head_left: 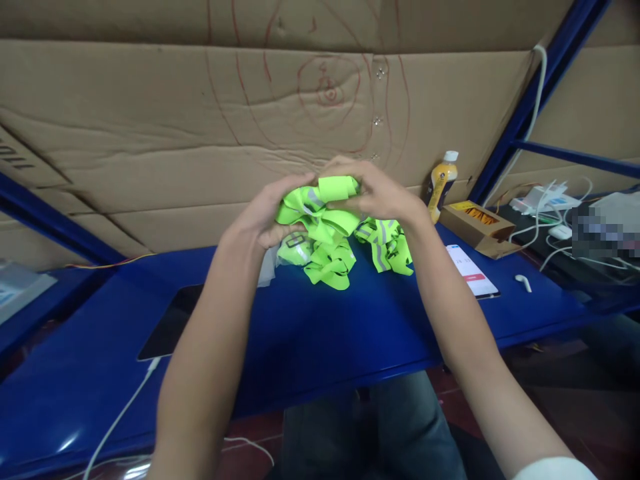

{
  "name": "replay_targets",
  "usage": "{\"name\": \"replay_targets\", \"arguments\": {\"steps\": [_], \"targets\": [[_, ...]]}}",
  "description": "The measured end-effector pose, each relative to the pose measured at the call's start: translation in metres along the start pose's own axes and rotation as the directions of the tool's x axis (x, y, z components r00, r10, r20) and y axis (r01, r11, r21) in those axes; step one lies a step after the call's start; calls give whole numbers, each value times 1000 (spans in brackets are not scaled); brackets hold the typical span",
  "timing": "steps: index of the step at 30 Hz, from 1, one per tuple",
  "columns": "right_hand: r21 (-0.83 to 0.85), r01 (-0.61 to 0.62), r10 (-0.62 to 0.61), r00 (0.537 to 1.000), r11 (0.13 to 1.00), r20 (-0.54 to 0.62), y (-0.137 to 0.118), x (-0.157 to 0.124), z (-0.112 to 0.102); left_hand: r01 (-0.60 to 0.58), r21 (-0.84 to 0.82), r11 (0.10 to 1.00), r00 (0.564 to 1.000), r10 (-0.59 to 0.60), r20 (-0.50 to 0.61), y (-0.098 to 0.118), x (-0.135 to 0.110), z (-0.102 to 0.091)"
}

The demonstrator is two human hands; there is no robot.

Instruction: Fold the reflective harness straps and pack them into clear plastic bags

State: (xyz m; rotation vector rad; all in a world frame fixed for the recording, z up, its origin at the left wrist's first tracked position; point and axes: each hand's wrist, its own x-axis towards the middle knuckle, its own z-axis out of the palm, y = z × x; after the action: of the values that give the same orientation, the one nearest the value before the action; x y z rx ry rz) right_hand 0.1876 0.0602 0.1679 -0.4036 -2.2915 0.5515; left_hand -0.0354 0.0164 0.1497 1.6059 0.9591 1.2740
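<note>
Raised above the blue table, my left hand [270, 212] and my right hand [373, 187] are closed around a bunched neon-yellow reflective strap [320, 208] with grey stripes. Its loops hang down between my hands. Part of my fingers is hidden behind the folds. Below it, more neon-yellow strap [330, 263] lies on the table, and I cannot tell if it joins the held bundle. A clear bag with yellow material [295, 249] sits beside that, to the left. Another crumpled reflective strap [387, 245] lies near my right wrist.
On the blue table [340, 333] are a dark tablet [173, 323] with a white cable, a phone [470, 270], a white earbud [523, 283], an open cardboard box [483, 227] and a juice bottle [441, 183]. Cardboard panels [175, 120] stand behind; cables clutter the right.
</note>
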Motion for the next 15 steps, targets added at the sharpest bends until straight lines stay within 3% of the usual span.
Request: {"name": "replay_targets", "arguments": {"steps": [3, 5, 8, 11, 13, 15], "targets": [[-75, 70, -72, 997, 995, -16, 4, -2, 1, 78, -82, 994, 996, -81, -45, -7, 5, -3], [-36, 86, -86, 996, 996, 6, 6, -2, 1, 49, -85, 995, 993, -58, -100, -10, 6, -2], [107, 36, -27, 996, 994, -86, 7, 0, 5, -195, 98, 976, 964, 209, -165, -7, 5, 2], [237, -42, 109, 955, 971, -276, 8, 7, 20, -427, 365, 827, 863, 494, -110, -2, 0, 8], [326, -110, 224, 915, 939, -336, 10, 10, 32, -475, 444, 760, 829, 555, -63, -3, -1, 14], [406, -166, 327, 870, 899, -369, 15, 12, 42, -488, 472, 735, 822, 569, -36, -9, -1, 22]]}}
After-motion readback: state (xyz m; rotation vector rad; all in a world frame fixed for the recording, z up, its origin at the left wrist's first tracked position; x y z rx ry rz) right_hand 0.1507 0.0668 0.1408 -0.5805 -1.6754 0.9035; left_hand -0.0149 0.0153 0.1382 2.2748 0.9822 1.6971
